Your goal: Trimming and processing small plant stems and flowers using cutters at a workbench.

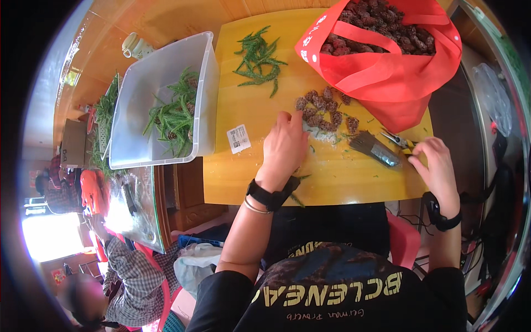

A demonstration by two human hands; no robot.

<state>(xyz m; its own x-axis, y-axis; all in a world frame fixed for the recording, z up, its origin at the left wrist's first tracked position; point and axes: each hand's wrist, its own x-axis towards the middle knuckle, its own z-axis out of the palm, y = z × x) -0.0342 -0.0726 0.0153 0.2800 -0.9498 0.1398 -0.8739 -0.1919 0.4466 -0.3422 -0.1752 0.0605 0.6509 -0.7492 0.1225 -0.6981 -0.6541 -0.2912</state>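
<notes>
My left hand [285, 143] is over the middle of the yellow table, its fingers bent and closed just left of a cluster of pine cones [314, 120]. Whatever its fingers hold is hidden. A green sprig [297, 198] pokes out beneath my left wrist at the table's near edge. On the right, my right hand [434, 160] curls its fingers at the handles of a pair of pliers [396, 139]. The pliers lie beside a bundle of thin brown stems or wires [376, 149] in a clear wrap.
A red bag [381, 77] full of pine cones stands at the back right. Green sprigs [260, 61] lie at the back. A clear plastic bin [207, 99] with sprigs and cones sits left, near a white label [238, 139]. Another person [135, 282] sits lower left.
</notes>
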